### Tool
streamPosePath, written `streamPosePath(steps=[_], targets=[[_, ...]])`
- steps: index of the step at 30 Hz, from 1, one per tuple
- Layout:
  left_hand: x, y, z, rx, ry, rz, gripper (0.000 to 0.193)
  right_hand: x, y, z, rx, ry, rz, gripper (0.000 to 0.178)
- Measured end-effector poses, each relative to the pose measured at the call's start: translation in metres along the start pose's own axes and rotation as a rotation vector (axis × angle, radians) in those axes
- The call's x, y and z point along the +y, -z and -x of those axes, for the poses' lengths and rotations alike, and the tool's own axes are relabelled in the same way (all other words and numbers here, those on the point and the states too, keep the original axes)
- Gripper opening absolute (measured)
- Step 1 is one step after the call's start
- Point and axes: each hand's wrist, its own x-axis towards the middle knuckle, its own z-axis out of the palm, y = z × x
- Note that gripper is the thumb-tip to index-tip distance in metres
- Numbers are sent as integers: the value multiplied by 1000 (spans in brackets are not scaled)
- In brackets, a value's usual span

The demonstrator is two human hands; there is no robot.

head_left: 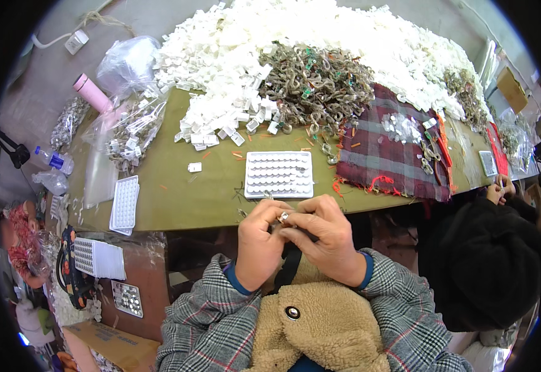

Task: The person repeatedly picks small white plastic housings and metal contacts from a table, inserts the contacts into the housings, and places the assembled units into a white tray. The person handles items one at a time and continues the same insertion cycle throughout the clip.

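My left hand (pixel 260 243) and my right hand (pixel 324 233) meet at the table's near edge, fingers pinched together. Between their fingertips is a small white-and-silver piece (pixel 284 217); most of it is covered, so its kind does not show. Just beyond lies a white plastic tray (pixel 280 192) with rows of round hollows, some at its right side holding small pieces. A single white plastic piece (pixel 195 167) rests left of the tray. Farther back is a heap of grey-brown coiled strands (pixel 317 84) with green bits, against a big mound of white plastic pieces (pixel 221 68).
A plaid cloth (pixel 369 149) with clear bits lies at right. Stacked trays (pixel 123 204), a filled plastic bag (pixel 135 133) and a pink flask (pixel 92 92) stand at left. A person in black (pixel 487 260) sits close on my right; another person (pixel 22 242) is far left.
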Motion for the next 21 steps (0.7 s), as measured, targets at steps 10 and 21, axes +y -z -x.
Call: streamPosePath(steps=[10, 21], targets=[[10, 2, -3, -99, -41, -218, 12, 14, -6, 5, 34, -420, -297, 7], [-69, 88, -143, -121, -598, -1194, 12, 61, 47, -16, 209, -612, -1131, 11]])
